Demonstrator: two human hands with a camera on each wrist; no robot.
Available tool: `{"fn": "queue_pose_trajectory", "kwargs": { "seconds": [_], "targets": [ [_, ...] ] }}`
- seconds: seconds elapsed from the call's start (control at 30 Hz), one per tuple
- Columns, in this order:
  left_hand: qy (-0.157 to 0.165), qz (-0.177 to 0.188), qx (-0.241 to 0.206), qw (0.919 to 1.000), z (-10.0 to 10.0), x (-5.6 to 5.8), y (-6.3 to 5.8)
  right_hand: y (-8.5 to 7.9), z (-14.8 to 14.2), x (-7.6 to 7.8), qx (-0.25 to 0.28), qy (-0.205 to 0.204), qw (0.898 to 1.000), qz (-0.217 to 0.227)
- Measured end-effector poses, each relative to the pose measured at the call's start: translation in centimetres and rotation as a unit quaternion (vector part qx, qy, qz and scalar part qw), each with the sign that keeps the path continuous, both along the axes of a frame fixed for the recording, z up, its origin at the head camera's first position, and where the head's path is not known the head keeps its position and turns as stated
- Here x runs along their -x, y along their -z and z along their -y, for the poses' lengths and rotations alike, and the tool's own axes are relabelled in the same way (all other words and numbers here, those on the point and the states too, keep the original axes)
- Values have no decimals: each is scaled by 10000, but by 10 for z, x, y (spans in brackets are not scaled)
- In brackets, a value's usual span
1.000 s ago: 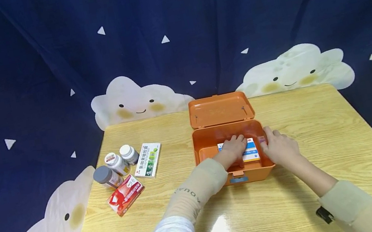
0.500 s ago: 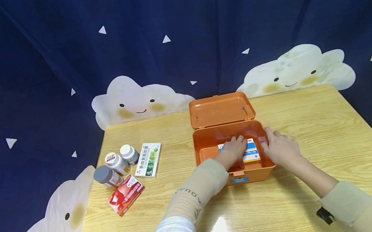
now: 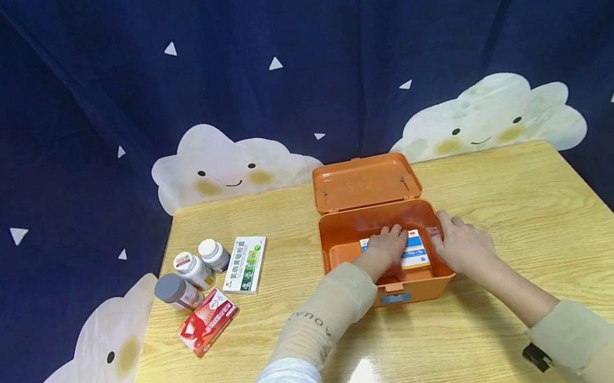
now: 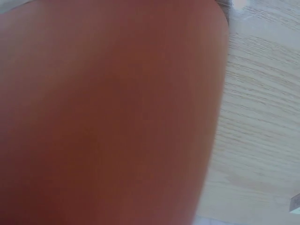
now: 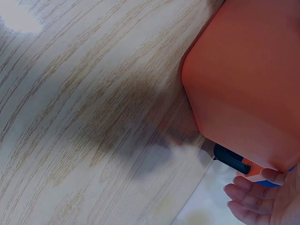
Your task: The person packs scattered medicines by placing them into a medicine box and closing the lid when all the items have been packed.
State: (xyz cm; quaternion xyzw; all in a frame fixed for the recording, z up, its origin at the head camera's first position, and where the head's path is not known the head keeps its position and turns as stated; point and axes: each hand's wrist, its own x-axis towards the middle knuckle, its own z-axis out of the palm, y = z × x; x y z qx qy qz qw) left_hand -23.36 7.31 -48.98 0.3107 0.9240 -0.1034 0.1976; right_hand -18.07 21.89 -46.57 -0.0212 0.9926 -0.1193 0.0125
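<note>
An orange plastic storage box stands on the table with its lid tipped back. Inside, toward the right, lies a blue-and-white medicine box. My left hand reaches over the front wall, its fingers at the medicine box's far edge and its thumb near the front one; part of that medicine box is hidden under the hand. At the right wall, my right hand holds the storage box, thumb at the rim and fingers outside. The right wrist view shows those fingers beside the orange wall. Forearm skin fills most of the left wrist view.
On the table's left side stand a grey-capped bottle and two white-capped bottles. Near them lie a red medicine box and a white-and-green medicine box. A dark blue curtain hangs behind the table.
</note>
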Motion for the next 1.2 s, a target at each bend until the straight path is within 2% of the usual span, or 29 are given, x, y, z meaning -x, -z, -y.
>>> {"fn": "queue_pose_trajectory", "kwargs": {
  "seconds": [0.33,0.63,0.8,1.07,1.2],
  "targets": [
    [-138,191,-12,9997,-1,-3,-6,-2,1,-1,-29,45,9999,150],
    [-135,437,2,9990,4,-3,-19,0,-1,-1,-29,-2,9999,131],
    [29,388,1,9992,10,-4,-28,-1,-1,0,-37,-27,9998,188],
    [424,11,-514,9978,24,-8,-42,-1,-1,0,-62,-29,9996,279],
    [474,-168,-670,9965,32,-7,-48,-1,-1,0,-48,-9,9996,276]
  ]
}}
